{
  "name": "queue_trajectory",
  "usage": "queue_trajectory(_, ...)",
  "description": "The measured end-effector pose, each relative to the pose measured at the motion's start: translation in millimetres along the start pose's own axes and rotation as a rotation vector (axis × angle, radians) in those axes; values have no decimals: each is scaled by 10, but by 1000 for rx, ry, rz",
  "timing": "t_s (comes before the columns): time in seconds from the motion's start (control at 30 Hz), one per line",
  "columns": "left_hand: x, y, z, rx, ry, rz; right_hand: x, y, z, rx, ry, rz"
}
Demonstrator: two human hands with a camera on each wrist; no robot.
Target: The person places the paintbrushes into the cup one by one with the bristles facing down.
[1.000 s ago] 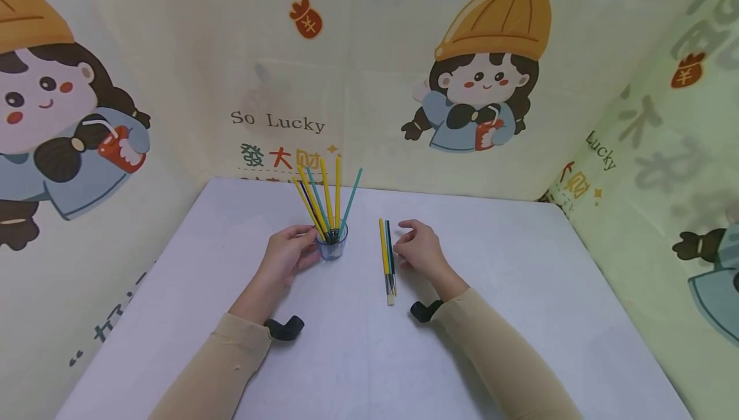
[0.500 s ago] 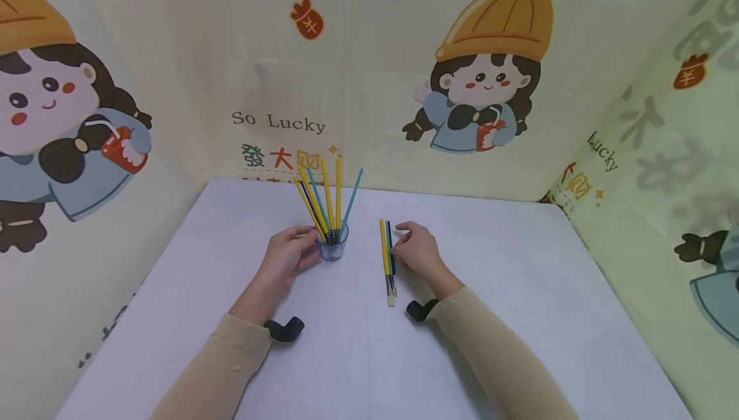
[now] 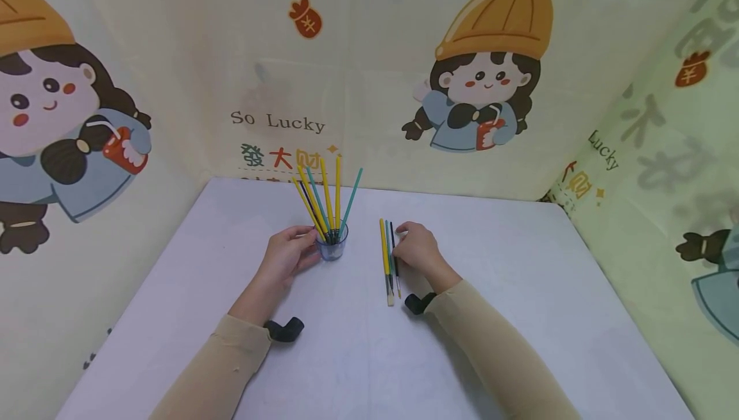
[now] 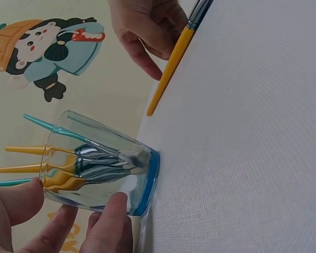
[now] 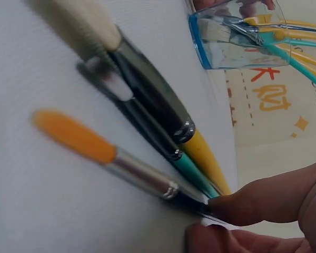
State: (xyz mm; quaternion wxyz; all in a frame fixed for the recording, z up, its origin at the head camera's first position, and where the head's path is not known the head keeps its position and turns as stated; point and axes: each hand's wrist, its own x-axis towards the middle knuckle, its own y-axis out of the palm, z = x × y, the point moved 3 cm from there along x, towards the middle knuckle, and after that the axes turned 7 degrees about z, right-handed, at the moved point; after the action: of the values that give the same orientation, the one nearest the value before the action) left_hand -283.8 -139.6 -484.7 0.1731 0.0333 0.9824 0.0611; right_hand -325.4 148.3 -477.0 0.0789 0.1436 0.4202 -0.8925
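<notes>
My left hand (image 3: 287,253) holds the side of a clear cup with a blue base (image 4: 151,179), thumb near the rim and fingers along the wall. Several yellow, teal and dark paintbrushes (image 3: 338,192) stand in it, bristles down. Right of the cup, a yellow paintbrush (image 3: 385,253) with a broad pale tip and a teal paintbrush (image 5: 200,176) lie side by side on the table. My right hand (image 3: 420,248) pinches the handle of a dark blue paintbrush (image 5: 145,174) between thumb and finger; its orange bristles point toward the near side.
The white table (image 3: 323,362) ends at a cream backdrop (image 3: 375,86) printed with cartoon figures, which rises at the back and both sides. A black band piece (image 3: 284,329) sticks out at the left wrist and another dark piece (image 3: 418,303) at the right.
My right hand has come down to the brushes and pinched the dark blue paintbrush, which has shifted slightly right, away from the teal one. The left hand and cup have stayed in place.
</notes>
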Motion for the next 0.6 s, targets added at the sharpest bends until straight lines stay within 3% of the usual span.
queue_trajectory(0.17,-6,-9,-4,4,-5,2,-42,-13,70,-144,16,-17)
queue_trajectory(0.3,-6,-8,-13,4,-1,3,-68,-20,100,-186,22,-3)
queue_trajectory(0.43,0,-3,-13,3,4,1,-71,-31,102,-169,23,34)
queue_trajectory(0.6,-3,4,-3,-8,7,-1,-61,-63,58,-62,36,126)
